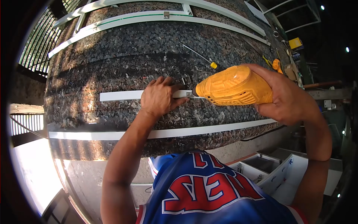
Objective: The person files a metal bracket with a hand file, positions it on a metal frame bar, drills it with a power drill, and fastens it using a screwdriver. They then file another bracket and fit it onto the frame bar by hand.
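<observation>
My left hand (pixel 159 96) presses a short white bar (pixel 120 96) down on the dark, mottled work surface (pixel 112 59), its fingers wrapped over the bar. In my right hand (pixel 286 98) is a yellow power drill (pixel 235 85), gripped from the right side. The drill's nose points left and meets the bar's right end, where a small metal piece (pixel 190 94) shows. Whether a bit has entered the bar is hidden. Just beyond my left fingertips lies a small square metal bracket (pixel 186 80). Farther out rests a screwdriver (pixel 213 65) with a yellow handle.
A long white bar (pixel 201 130) runs along the near edge. Across the far side lie white frame pieces (pixel 130 16), one with a metal clip (pixel 166 15). At right are an orange-yellow tool (pixel 276 65) and a yellow box (pixel 295 43). White open boxes (pixel 283 177) stand below right.
</observation>
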